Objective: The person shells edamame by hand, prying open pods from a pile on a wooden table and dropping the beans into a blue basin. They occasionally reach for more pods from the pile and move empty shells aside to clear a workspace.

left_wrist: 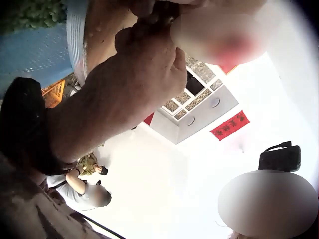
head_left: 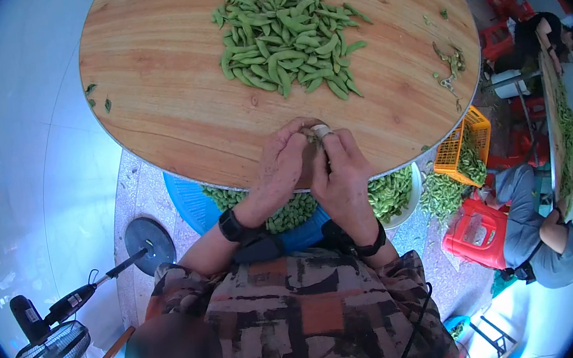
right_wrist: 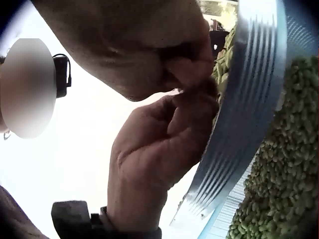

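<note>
Both hands meet above the near edge of the round wooden table [head_left: 175, 131]. In the head view, my left hand [head_left: 282, 160] has its fingers curled around a small green pod piece [head_left: 312, 136]. My right hand [head_left: 344, 174] pinches at the same piece from the other side; a whitish band [head_left: 321, 130] wraps a digit there. The right wrist view has my left hand [right_wrist: 154, 142] below and my right hand [right_wrist: 134, 45] above, fingertips together. In the left wrist view my right hand [left_wrist: 144, 64] hides the pod. Beyond the hands lies a heap of green pods [head_left: 281, 38].
Below the table edge, a blue basket [head_left: 186, 201] holds shelled beans [head_left: 294, 212]; beside it is a pale basin [head_left: 415, 192] of green pods. To the right are a yellow crate [head_left: 482, 130], a red stool [head_left: 475, 235] and seated people. A fan [head_left: 52, 353] stands left.
</note>
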Tool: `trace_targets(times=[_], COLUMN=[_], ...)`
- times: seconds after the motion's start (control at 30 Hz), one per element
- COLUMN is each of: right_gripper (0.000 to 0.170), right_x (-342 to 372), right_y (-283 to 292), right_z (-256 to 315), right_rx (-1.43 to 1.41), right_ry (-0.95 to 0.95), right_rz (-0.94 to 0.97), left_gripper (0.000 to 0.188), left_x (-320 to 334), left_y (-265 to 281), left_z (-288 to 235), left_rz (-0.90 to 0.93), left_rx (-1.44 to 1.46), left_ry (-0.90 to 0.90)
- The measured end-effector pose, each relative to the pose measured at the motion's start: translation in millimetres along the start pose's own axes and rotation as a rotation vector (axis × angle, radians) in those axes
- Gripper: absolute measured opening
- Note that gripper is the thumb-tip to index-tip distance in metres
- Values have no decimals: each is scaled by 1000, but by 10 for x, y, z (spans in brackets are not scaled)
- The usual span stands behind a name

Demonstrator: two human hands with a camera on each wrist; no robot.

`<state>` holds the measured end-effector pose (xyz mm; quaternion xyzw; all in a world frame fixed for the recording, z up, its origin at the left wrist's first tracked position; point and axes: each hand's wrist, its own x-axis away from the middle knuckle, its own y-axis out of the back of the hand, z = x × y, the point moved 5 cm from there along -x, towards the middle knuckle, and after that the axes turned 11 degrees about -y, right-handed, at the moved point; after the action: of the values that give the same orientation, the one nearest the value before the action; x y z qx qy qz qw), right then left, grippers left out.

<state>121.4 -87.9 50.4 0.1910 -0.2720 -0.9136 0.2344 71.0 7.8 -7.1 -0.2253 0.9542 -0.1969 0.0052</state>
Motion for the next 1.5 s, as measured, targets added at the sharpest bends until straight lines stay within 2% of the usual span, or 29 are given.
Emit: trace_targets(times=[0.07, 0.1, 0.17, 0.3, 0.33, 0.37, 0.4, 0.43, 0.5, 0.53, 0.6, 0.7, 0.83, 0.9, 0.93, 1.0, 1.03, 1.1, 1.13, 1.2, 1.23, 1.3, 1.4, 1.47, 1.5], right_gripper=[18, 21, 21, 18, 18, 16, 15, 15, 11, 11, 16, 19, 21, 19, 19, 17, 17, 16, 16, 17, 17, 16, 15, 14, 15], right_x=[-8, -9, -37, -31, -36, -53, -62, -67, -37, -51, -52, -73, -75, -83, -65, -59, -43, -48, -45, -21, -28, -49, -94, -93, -86], right_y=[-17, -11, 14, 50, 53, 23, 5, 45, -43, -22, -95, -88, -101, -81, -87, -33, -69, -45, -28, -38, -29, -10, 146, 260, 345], right_z=[-10, -8, -23, -39, -81, -202, -299, -320, -474, -507, -545, -530, -548, -535, -512, -455, -437, -335, -319, -363, -400, -529, -563, -620, -649], right_rx=[-2, -1, -29, -39, -40, -164, -288, -287, -877, -877, -1203, -1261, -1309, -1336, -1336, -937, -937, -675, -675, -862, -863, -1322, -1370, -1344, -1318], right_ry=[39, 74, 77, 102, 104, 7, -91, -92, -498, -499, -645, -708, -699, -650, -651, -471, -471, -207, -207, -445, -445, -545, -557, -572, -539], right_rz=[-25, -50, -66, -60, -61, 28, 119, 118, 414, 413, 596, 649, 617, 521, 523, 402, 402, 290, 291, 348, 348, 364, 316, 278, 251], left_gripper=[31, 31, 28, 25, 24, 23, 23, 22, 22, 23, 23, 25, 25, 25, 25, 25, 26, 27, 30, 33, 36, 38, 44, 54, 54], left_x=[-10, 5, 67, 81, 65, 49, 39, 31, 23, 26, 37, 63, 75, 70, 61, 59, 62, 68, 71, 89, 101, 126, 128, 149, 163], left_y=[-47, -103, -157, -116, -78, -53, -12, 16, 83, 100, 140, 117, 87, 85, 67, 35, 43, 41, 36, 37, 30, 34, 4, -46, -62], left_z=[8, -28, -55, -25, -18, -17, 1, 25, 16, -12, -67, -162, -111, -26, -26, 1, 31, 52, 47, 31, 16, -12, -76, -120, -163], left_rz=[-80, -79, -266, -267, -183, -98, -96, -74, -51, 9, 71, 111, 32, 15, 25, 33, -17, -66, -74, -82, -62, -42, 38, 65, 63], left_rx=[213, 213, 424, 486, 503, 519, 519, 479, 439, 435, 431, 399, 515, 595, 646, 696, 695, 695, 713, 730, 740, 748, 742, 969, 970], left_ry=[-4, -6, 135, 71, 62, 54, 54, 74, 94, 91, 88, 137, 169, 164, 112, 58, 40, 22, 11, 2, 18, 31, 85, 134, 135])
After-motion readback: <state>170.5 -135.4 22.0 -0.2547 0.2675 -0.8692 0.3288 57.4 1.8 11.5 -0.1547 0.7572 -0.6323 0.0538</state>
